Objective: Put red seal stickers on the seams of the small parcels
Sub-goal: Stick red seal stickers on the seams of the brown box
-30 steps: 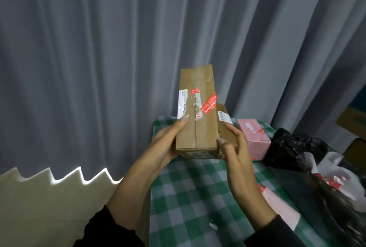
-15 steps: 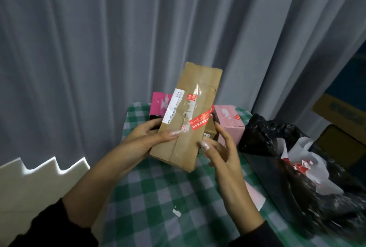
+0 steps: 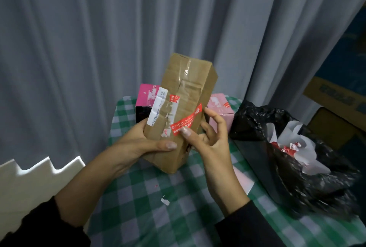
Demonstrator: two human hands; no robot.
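Parcel [image 3: 164,157] tilted in the air above the table [image 3: 138,197], red sticker [image 3: 188,120] slanted across its front.
Our left hand [image 3: 136,143] grips the lower side; right hand [image 3: 213,143] has fingers loosely spread, thumb pressing the sticker end. Risk, imo: glossy tape [image 3: 187,80] under it = sticker lifts; pushing hard w/ one-hand hold, it slips.

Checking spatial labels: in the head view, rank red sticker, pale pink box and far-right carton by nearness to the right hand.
1. Red sticker on the parcel, under the right hand's thumb.
2. Pale pink box, just behind that hand.
3. Carton, far off at the right edge.
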